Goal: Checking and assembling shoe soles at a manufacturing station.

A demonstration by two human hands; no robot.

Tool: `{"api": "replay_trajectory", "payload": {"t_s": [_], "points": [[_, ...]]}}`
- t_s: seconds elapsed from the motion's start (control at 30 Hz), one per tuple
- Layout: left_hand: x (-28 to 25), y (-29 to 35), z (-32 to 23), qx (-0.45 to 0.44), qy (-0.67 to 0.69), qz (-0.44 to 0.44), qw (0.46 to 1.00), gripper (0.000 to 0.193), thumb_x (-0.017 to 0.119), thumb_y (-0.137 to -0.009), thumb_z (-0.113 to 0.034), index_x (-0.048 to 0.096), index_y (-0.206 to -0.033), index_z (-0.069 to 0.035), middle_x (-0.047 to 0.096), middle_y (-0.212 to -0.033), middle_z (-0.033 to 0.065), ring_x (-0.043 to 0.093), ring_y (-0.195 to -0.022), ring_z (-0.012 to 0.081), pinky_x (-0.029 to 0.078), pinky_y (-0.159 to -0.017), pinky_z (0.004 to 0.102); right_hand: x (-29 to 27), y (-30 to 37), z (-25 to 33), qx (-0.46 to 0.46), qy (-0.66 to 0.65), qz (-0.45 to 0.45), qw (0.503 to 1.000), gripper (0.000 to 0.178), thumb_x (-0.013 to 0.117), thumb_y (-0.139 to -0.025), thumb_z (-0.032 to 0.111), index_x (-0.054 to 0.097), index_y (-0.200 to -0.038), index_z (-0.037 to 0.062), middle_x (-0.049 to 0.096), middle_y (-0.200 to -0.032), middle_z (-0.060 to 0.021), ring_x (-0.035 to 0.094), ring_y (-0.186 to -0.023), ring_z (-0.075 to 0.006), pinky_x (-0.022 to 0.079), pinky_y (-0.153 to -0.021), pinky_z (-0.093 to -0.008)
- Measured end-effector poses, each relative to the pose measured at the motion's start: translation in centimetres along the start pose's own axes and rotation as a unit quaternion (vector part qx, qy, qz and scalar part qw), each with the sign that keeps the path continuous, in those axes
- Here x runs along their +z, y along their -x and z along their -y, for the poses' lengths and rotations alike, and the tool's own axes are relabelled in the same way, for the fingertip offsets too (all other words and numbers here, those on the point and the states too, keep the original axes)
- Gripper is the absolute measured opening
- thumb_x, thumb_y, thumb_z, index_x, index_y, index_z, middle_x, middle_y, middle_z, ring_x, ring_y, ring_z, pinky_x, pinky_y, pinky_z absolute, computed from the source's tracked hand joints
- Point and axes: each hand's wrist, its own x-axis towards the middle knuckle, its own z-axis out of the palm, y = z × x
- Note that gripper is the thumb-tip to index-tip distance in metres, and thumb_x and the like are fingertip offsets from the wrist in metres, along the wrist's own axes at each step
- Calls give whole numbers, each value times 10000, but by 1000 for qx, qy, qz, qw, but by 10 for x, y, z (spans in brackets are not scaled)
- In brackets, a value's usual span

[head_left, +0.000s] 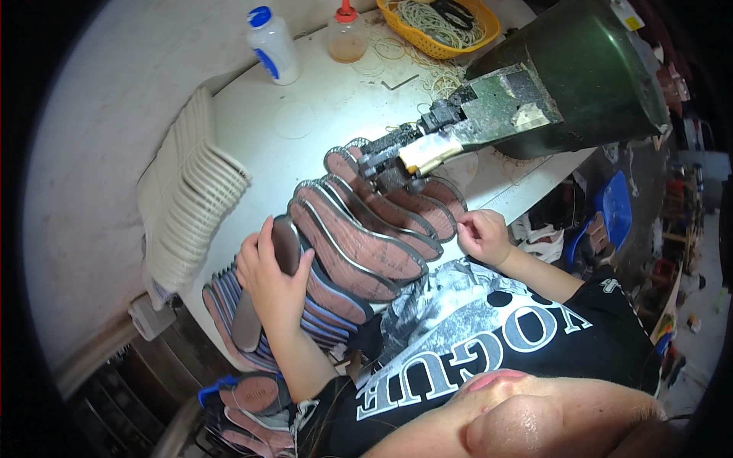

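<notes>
- Left hand (269, 267): fingers and thumb are clamped around the dark sole-shaped piece (285, 243), which shows above and below the grip; its lower end lies over the blue-lined soles (340, 294).
- Right hand (485, 237): well apart from the left, fingers curled inward, at the outer end of the row of reddish-brown soles (355, 240). Whether it pinches or touches a sole cannot be told.
- The reddish-brown soles, dark-edged, lean on one another across the white table (263, 164), between the two hands. The blue-lined soles stand packed beside them, on the left-hand side.
- Green machine (603, 76): sited at the far right of the table; its black mechanism (393, 172) extends over the rear part of the row, hiding part of it.
- Stack of cream pieces (191, 206): ribbed in appearance, at the left edge of the table.
- Rear of table: white bottle (273, 49) with blue cap, clear bottle (347, 38) with red cap, and yellow basket (439, 47) holding pale cord (435, 23). An L-shaped rod (401, 82) lies in front of them.
- Below the left table edge: further soles (252, 393) in a blue container (210, 391).
- Right of the person: a second blue container (613, 206).
</notes>
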Motion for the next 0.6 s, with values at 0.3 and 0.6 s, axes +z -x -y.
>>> {"api": "replay_trajectory", "payload": {"t_s": [0.3,0.6], "points": [[-9,-2,-4,7,10,37,999,705,752,-738,-200,454,-1360,-51,493,-1221,175,457,-1153,352,322,-1007,449,1,-2,-1,-13,12,30,999,137,658,-727,39,578,-837,61,539,-595,-50,538,-505,-240,421,-499,-346],[-14,3,-2,1,29,52,998,719,753,-732,-204,451,-1368,-55,484,-1244,184,449,-1168,357,319,-1016,452,-1,-1,1,-6,17,44,999,145,657,-718,35,576,-835,61,517,-580,-45,526,-496,-239,413,-492,-346]]}}
